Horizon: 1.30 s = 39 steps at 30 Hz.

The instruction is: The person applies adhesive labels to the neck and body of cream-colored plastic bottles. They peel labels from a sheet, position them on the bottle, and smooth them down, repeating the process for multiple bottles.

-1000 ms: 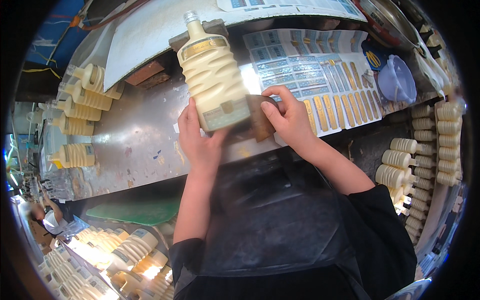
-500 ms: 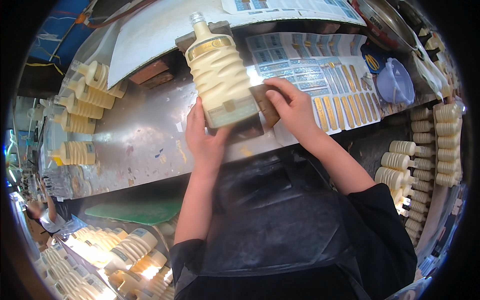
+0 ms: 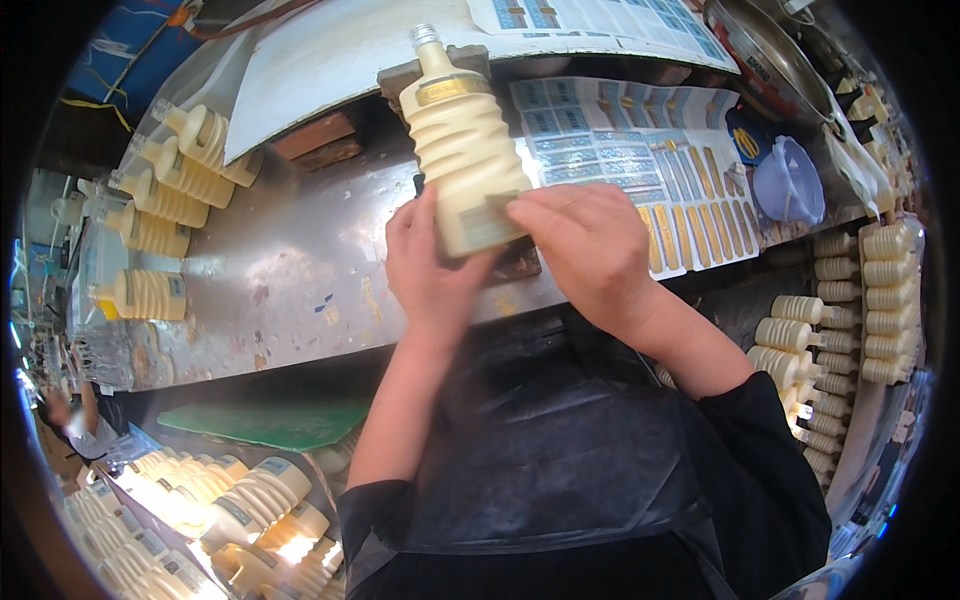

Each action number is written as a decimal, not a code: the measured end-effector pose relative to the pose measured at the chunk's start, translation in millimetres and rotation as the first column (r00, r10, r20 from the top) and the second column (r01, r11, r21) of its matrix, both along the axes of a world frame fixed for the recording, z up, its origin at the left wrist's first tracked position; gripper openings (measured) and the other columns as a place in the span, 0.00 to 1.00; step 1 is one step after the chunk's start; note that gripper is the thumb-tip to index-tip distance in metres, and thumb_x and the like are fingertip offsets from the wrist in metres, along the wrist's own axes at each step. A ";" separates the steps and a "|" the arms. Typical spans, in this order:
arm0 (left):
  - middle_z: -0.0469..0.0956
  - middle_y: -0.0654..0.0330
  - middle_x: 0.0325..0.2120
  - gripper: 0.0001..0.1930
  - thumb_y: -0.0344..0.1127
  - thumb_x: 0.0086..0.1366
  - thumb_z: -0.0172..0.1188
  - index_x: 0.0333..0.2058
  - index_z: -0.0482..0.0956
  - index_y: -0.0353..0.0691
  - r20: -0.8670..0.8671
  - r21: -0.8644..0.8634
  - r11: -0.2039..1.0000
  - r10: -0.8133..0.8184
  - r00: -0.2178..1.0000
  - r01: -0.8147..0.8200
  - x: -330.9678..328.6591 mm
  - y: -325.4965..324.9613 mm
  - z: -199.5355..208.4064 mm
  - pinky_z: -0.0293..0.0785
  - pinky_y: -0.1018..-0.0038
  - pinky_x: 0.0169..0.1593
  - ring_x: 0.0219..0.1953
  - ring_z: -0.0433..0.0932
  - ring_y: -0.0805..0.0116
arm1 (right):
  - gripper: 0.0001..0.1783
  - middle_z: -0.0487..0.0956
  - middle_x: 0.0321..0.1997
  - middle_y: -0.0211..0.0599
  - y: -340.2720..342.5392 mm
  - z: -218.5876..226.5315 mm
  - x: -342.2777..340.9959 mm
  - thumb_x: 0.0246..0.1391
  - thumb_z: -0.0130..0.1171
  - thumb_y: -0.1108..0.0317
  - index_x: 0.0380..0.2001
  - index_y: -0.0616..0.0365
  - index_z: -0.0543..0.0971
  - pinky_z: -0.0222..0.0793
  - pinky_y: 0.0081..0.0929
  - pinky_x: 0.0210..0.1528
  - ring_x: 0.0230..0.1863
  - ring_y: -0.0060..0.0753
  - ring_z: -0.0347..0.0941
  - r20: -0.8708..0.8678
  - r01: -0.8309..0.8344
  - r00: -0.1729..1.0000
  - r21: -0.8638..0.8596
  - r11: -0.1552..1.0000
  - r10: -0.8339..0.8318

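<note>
A cream bottle (image 3: 465, 145) with wavy ridges, a gold neck band and a clear threaded mouth lies on its back, neck pointing away from me, propped on a worn block (image 3: 397, 76). My left hand (image 3: 425, 265) grips its lower left side, fingers along the edge and thumb near the base. With my right hand (image 3: 592, 245) I pinch a flat brown piece (image 3: 499, 203), like a scraper, against the bottle's lower front. A greyish label (image 3: 480, 222) sits there, partly covered by the piece and blurred.
Label sheets (image 3: 600, 150) with gold strips (image 3: 705, 230) lie right of the bottle, beside a lavender bucket (image 3: 790, 180). Several cream bottles (image 3: 150, 295) stand at the metal table's left end. More bottles fill a crate (image 3: 250, 500) lower left and racks (image 3: 790, 335) at right.
My right hand has moved left from beside the bottle, bringing the brown piece onto its lower front. My left hand stays at the bottle's side. The whole view has shifted slightly.
</note>
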<state>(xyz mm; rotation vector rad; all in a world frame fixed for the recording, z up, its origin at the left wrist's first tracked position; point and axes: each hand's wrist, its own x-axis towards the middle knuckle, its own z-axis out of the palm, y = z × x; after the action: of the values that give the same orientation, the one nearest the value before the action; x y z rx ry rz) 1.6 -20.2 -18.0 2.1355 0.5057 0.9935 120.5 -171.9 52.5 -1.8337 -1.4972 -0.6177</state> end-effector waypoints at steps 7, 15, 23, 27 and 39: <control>0.71 0.52 0.53 0.30 0.28 0.65 0.64 0.67 0.72 0.42 0.036 0.152 0.988 0.027 0.999 -0.032 7.8 -5.9 -5.7 0.75 0.70 0.52 0.51 0.74 0.59 | 0.12 0.72 0.28 0.31 19.4 18.4 -25.5 0.44 0.62 0.70 0.35 0.59 0.80 0.67 0.32 0.33 0.30 0.32 0.72 0.160 -0.168 0.970 -0.095 0.981 0.182; 0.73 0.48 0.51 0.37 0.31 0.51 0.73 0.63 0.75 0.43 -0.025 0.182 0.982 0.054 0.998 -0.048 4.2 -2.6 -6.6 0.75 0.61 0.54 0.53 0.76 0.47 | 0.16 0.77 0.33 0.34 22.3 29.9 -40.7 0.44 0.62 0.71 0.40 0.59 0.80 0.68 0.27 0.35 0.33 0.31 0.75 0.114 -0.118 0.980 -0.341 0.933 0.166; 0.73 0.50 0.52 0.47 0.39 0.48 0.76 0.67 0.66 0.37 0.000 -0.189 0.975 -0.114 0.993 0.112 -9.8 15.9 -4.0 0.74 0.61 0.57 0.53 0.76 0.51 | 0.15 0.84 0.30 0.47 4.1 6.6 0.6 0.58 0.66 0.65 0.46 0.58 0.82 0.77 0.38 0.35 0.32 0.51 0.82 -0.500 0.085 0.833 -0.308 0.948 -0.237; 0.70 0.49 0.54 0.43 0.38 0.58 0.69 0.69 0.59 0.35 0.036 -0.549 0.833 -0.056 0.998 0.067 8.0 18.0 16.5 0.71 0.59 0.60 0.55 0.73 0.54 | 0.16 0.83 0.29 0.51 -6.6 -29.4 6.7 0.61 0.65 0.60 0.47 0.58 0.82 0.75 0.40 0.35 0.30 0.51 0.82 -0.717 0.135 0.644 -0.240 0.962 -0.269; 0.69 0.59 0.54 0.26 0.39 0.78 0.47 0.70 0.60 0.37 0.107 -0.689 0.717 -0.042 0.993 0.104 27.4 25.9 20.2 0.64 0.70 0.62 0.54 0.68 0.70 | 0.19 0.77 0.22 0.35 -17.1 -61.9 33.6 0.62 0.63 0.63 0.53 0.59 0.80 0.69 0.29 0.31 0.23 0.25 0.70 -0.881 0.229 0.397 -0.174 0.958 -0.255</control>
<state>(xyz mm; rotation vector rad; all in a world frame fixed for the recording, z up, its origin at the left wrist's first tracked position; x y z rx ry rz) 28.9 5.7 2.2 1.4087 0.6275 0.6854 154.1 -189.0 -9.4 -1.9018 -0.4773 0.3138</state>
